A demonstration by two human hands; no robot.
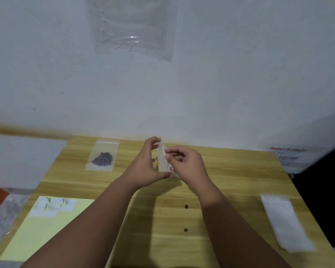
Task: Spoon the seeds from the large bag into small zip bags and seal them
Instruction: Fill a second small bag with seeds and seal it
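A small clear zip bag [161,158] is held upright above the middle of the wooden table [230,176]. My left hand [147,167] pinches it between thumb at the bottom and fingertips at the top. My right hand [186,163] pinches its right edge with thumb and forefinger. The large clear bag [103,154], with a heap of dark seeds inside, lies flat at the back left. Two loose dark seeds [186,206] lie on the table between my forearms. No spoon is visible.
A yellow sheet [46,229] with several small white labels lies at the front left. A stack of clear small bags [286,221] lies at the right edge. A white wall with a taped plastic sleeve [133,26] stands behind the table.
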